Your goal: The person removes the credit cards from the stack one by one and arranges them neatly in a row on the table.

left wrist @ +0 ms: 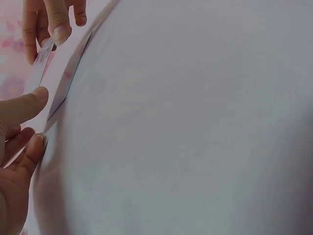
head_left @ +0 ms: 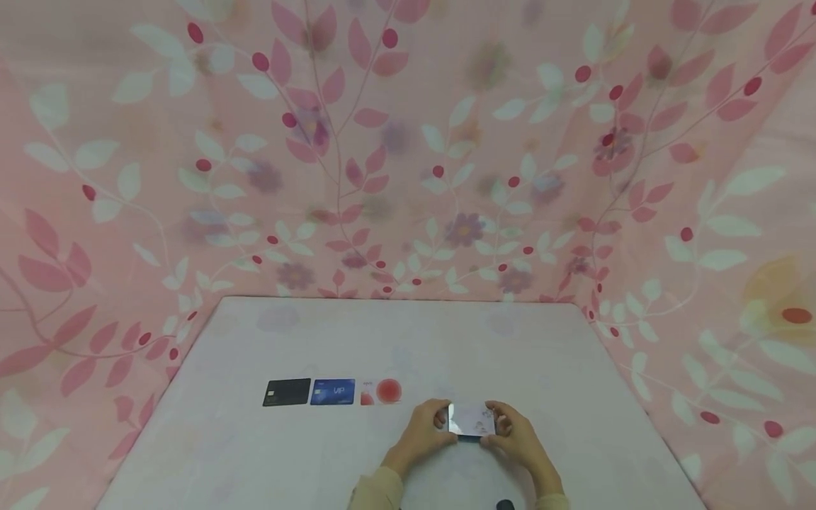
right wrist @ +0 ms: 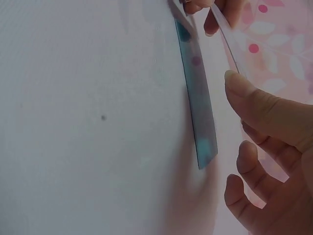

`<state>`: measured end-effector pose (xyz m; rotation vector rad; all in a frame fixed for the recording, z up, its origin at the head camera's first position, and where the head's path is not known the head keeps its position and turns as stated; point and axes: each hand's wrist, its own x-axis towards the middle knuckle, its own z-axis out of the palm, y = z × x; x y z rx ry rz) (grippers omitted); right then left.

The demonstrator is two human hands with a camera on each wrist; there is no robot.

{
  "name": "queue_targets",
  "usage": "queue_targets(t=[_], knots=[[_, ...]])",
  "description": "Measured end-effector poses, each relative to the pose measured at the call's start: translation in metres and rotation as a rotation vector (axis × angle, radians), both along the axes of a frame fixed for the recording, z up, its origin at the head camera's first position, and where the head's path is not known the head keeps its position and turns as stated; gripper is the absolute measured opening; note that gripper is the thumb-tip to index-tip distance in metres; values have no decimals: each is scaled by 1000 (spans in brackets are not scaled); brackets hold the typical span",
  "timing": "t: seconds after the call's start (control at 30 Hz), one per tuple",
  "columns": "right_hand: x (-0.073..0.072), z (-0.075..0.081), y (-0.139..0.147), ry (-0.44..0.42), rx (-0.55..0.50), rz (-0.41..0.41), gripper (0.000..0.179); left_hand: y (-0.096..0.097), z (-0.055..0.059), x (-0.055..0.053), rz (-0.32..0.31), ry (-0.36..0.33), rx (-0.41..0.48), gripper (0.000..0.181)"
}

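Observation:
Both hands hold a thin pale card point(head_left: 470, 419) by its two short ends, a little above the table. My left hand point(head_left: 426, 430) pinches its left end and my right hand point(head_left: 515, 433) its right end, thumbs on the near side. Light glares off the card's face in the head view. Under it a second card point(right wrist: 198, 98) with a teal, glossy surface lies flat on the table; only its dark near edge shows in the head view. The left wrist view shows the held card point(left wrist: 41, 71) tilted, apart from the lying card point(left wrist: 71, 76).
To the left, a black card point(head_left: 287, 392), a blue VIP card point(head_left: 334, 392) and a white card with a red circle point(head_left: 389, 391) lie in a row on the white table point(head_left: 255, 460). A dark object point(head_left: 505, 504) shows at the near edge. Flowered pink cloth point(head_left: 408, 142) surrounds the table.

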<state>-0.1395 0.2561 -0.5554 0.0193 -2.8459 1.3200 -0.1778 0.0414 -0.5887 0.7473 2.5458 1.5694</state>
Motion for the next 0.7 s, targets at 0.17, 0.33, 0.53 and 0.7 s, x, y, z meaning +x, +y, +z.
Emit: queue_targets(t=[0.17,0.33,0.53,0.7], knots=[[-8,6,-9,1,6,6,66,-11,8,-9,3,-36,-48,57],[-16,8,-14,1,-1,59,65,-23,14,-18,1,-64,-111,57],[-32,7,-22,31,-21,120,62,-37,20,-32,-18,-68,-134,56],[-46,2,-29,49,-32,149,60,-45,23,-45,-33,-41,-124,57]])
